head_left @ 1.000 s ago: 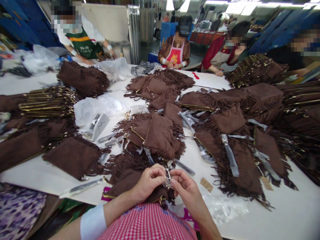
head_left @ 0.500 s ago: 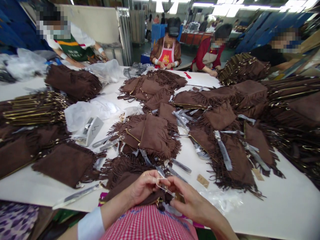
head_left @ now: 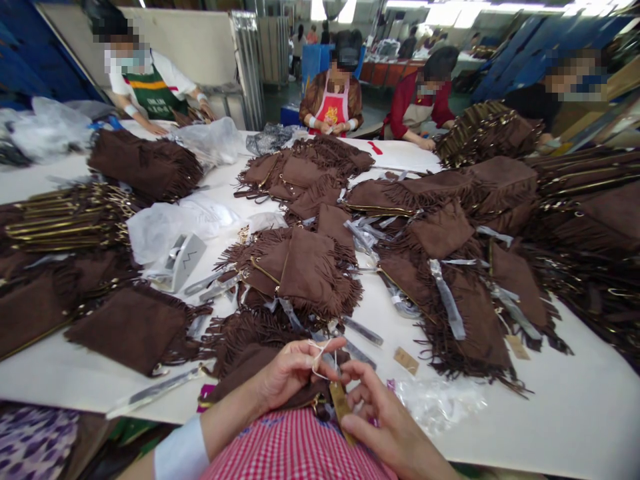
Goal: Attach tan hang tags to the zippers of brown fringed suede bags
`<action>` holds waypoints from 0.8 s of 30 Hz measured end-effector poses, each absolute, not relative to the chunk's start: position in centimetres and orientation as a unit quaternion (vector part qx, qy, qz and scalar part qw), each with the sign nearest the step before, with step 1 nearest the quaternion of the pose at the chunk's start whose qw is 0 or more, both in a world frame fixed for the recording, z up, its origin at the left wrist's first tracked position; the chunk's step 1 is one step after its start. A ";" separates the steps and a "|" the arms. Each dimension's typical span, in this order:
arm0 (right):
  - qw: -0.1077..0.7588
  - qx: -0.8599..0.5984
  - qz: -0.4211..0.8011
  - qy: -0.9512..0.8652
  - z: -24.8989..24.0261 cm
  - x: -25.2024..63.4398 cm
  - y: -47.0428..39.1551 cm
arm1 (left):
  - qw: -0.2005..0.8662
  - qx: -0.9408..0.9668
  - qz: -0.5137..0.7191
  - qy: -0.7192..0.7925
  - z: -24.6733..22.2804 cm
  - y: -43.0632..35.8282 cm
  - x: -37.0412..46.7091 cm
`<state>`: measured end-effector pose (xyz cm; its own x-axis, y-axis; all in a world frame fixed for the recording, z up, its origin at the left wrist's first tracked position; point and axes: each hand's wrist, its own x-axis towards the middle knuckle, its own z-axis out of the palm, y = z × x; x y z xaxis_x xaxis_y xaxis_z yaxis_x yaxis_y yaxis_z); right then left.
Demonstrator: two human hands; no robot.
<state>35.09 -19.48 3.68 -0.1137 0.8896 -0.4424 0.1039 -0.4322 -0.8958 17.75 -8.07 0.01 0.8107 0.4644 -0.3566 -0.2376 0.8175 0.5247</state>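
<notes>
My left hand (head_left: 293, 373) is closed, pinching a thin white string (head_left: 320, 358) looped over its fingers. From the string hangs a tan hang tag (head_left: 341, 404). My right hand (head_left: 377, 407) has its fingers curled around the tag's right side, thumb against its lower part. Beneath both hands, against the checked apron, lies a brown fringed bag (head_left: 245, 370) with a gold zipper, partly covered by my left hand and forearm. Whether the string passes through a part of the bag cannot be made out.
Another tan tag (head_left: 406, 361) and crumpled clear plastic (head_left: 440, 403) lie to the right. Brown fringed bags (head_left: 313, 270) are heaped across the white table (head_left: 560, 427). A grey-white dispenser (head_left: 183, 261) stands left of centre. Several co-workers stand across the table.
The string loop has come up over my left fingers, and the left index finger is stretched further right. My right hand has shifted slightly lower, and the tag now shows plainly by it.
</notes>
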 end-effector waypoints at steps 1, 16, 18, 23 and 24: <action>0.332 -0.573 0.615 -0.428 3.7 35.0 -19.7 | 0.919 0.238 0.194 0.247 0.0 -8.1 17.7; 0.399 -0.641 0.320 -0.573 2.2 33.9 -19.2 | 0.916 0.255 0.202 0.235 0.0 -8.4 17.5; 0.366 -0.658 0.282 -0.595 2.4 33.8 -18.5 | 0.903 0.286 0.222 0.233 0.3 -8.5 17.3; 0.295 -0.630 0.282 -0.660 3.0 34.0 -17.3 | 0.843 0.421 0.226 0.246 1.1 -8.4 17.0; 0.285 -0.628 0.292 -0.663 3.2 34.0 -17.1 | 0.820 0.461 0.225 0.255 1.2 -8.4 17.1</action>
<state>34.04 -17.11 3.19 -0.0490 0.9987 0.0120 0.6658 0.0416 -0.7450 17.06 -8.37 1.19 0.7688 0.6041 -0.2098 -0.1344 0.4733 0.8706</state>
